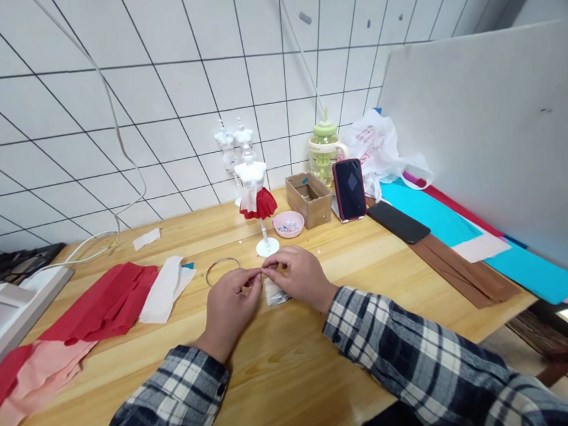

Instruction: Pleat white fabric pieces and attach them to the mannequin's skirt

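Observation:
My left hand (231, 306) and my right hand (300, 275) meet at the fingertips above the middle of the table. Both are pinched closed, and whatever lies between the fingers is too small to make out. Partly under my right hand lies a small clear packet (275, 293) with dark print. A thin metal ring (217, 262) rests just beyond my left hand. Behind the hands stands a small white dress form (251, 174) wearing a red skirt (263, 204) with a pale strip of cloth (249, 199) at its front. A pink dish (288, 224) of tiny beads sits beside it.
Red fabric (116, 299), pink fabric (52, 369) and a white piece (164, 291) lie left, near a white machine (17, 319). A cardboard box (310, 200), propped phone (349, 190), green-lidded bottle (327, 148) and black phone (399, 222) stand or lie right, with brown fabric (454, 267) and blue fabric (530, 269).

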`<state>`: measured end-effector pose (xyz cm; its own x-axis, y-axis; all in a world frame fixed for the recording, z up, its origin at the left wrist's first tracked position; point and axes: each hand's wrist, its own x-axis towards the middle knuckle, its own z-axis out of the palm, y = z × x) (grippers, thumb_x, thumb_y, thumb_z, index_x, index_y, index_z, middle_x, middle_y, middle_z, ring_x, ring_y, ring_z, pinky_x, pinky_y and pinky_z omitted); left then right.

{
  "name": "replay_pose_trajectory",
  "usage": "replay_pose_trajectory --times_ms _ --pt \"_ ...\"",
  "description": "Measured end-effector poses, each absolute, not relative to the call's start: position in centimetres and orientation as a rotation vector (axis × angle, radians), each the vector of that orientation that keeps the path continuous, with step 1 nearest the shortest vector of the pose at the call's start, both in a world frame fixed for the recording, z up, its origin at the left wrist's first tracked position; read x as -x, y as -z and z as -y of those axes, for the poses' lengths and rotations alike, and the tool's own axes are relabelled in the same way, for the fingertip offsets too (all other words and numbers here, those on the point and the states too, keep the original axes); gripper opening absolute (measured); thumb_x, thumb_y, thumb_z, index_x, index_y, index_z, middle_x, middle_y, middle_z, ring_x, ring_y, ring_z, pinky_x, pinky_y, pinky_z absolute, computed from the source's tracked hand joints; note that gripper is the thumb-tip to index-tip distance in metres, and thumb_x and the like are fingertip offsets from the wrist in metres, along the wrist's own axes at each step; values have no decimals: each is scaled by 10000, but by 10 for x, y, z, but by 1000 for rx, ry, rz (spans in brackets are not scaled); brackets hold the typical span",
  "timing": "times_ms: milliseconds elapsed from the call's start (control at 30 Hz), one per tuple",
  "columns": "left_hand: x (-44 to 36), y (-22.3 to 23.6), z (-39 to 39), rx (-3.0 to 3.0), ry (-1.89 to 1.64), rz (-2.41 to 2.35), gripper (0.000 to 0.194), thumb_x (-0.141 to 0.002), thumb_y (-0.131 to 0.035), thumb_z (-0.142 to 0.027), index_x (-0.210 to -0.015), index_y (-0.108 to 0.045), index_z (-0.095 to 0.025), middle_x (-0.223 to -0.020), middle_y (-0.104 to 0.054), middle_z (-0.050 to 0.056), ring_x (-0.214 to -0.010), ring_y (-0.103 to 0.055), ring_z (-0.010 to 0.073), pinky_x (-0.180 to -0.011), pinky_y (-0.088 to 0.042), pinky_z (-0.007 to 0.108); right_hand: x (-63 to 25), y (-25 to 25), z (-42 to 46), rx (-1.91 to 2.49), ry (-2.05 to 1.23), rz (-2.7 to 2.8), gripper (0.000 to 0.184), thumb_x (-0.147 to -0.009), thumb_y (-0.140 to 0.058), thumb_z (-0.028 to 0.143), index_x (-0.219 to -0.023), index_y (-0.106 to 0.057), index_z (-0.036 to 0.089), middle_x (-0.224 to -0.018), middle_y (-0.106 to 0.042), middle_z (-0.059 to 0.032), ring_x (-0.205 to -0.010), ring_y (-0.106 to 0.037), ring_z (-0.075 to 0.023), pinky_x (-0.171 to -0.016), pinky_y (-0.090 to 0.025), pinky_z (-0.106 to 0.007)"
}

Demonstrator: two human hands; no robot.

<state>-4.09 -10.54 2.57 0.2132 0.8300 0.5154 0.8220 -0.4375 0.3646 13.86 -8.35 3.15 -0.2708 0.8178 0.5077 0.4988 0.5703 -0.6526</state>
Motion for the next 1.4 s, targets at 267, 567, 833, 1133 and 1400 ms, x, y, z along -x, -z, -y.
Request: replay_pose_trajectory --times_ms 267,567,833,1133,1400 --pt "40 -23 103 -2376 -1161 -1565 202 -890 -568 -279 -894 -756 -205 -748 -731 18 -655 -626 141 -633 -489 241 -139 -28 76 1055 -849 1716 74 -804 -653 252 -804 -696 192 -744 -656 8 -682 -566 -126 -648 -437 -247" --pt "38 -21 104 -2397 -1154 -1524 180 -883 -585 -244 -925 -758 -213 -739 -721 15 -690 -632 147 -683 -491 260 -141 -17 70 1068 -1127 1551 165 -759 -630 343 -774 -640 179 -694 -611 21 -613 -523 -108 -585 -413 -235" --pt "37 -22 104 -2422 -1161 -1482 169 -887 -586 -230 -922 -750 -214 -721 -704 9 -697 -631 145 -683 -486 262 -144 -33 75 1047 -1281 1318 147 -732 -620 304 -748 -518 199 -860 -713 -26 -563 -611 -97 -426 -420 -179" --pt "37 -21 105 -2422 -1129 -1447 197 -904 -553 -256 -930 -742 -207 -786 -735 29 -759 -654 168 -722 -506 300 -205 -90 33 1020 -420 1354 212 -830 -638 375 -946 -554 219 -874 -652 -18 -751 -653 -139 -574 -546 -238" --pt "36 -22 108 -2458 -1118 -1410 203 -896 -553 -248 -940 -746 -206 -808 -744 44 -784 -663 181 -755 -517 322 -243 -105 -35 1229 32 1638 293 -939 -498 292 -1194 -608 198 -1031 -707 -68 -917 -669 -204 -846 -539 -409"
